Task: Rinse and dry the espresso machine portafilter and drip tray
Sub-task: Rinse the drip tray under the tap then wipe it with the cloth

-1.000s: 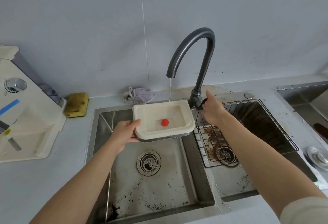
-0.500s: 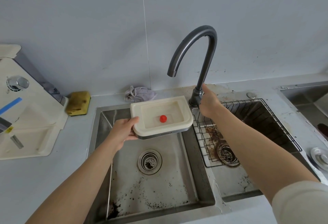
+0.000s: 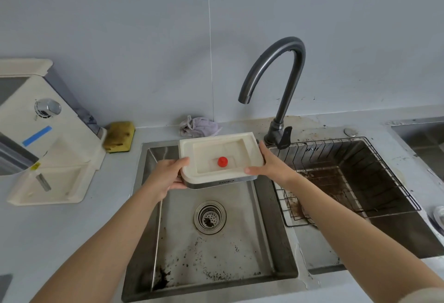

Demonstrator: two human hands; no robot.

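Since the earlier frames, the right hand [image 3: 271, 165] has been taken off the lever [image 3: 285, 137] of the faucet [image 3: 289, 79] and brought to the right end of the drip tray [image 3: 209, 145]. Water, seen falling from the spout a second ago, is no longer seen.

From the head view, the drip tray is held by both hands, roughly level, above the back of the left basin [image 3: 216, 254] and just below and left of the spout. Its left near corner is gripped by the left hand [image 3: 168, 175], with the thumb laid over the cream rim and the fingers curled beneath. Its right end is gripped by the right hand in the same way, thumb on top along the near edge. A red float [image 3: 222, 161] is seen standing in the tray's recess, and a metal front strip with lettering is turned toward the camera.

Dark specks are scattered over the basin floor around the drain [image 3: 209, 217]. A wire rack [image 3: 360, 170] is set in the stained right basin [image 3: 396, 230]. On the counter [image 3: 60, 230] behind the sink, a yellow sponge [image 3: 119, 136] and a crumpled cloth [image 3: 199, 127] are placed against the wall. The cream espresso machine [image 3: 40, 139] is seen at far left.
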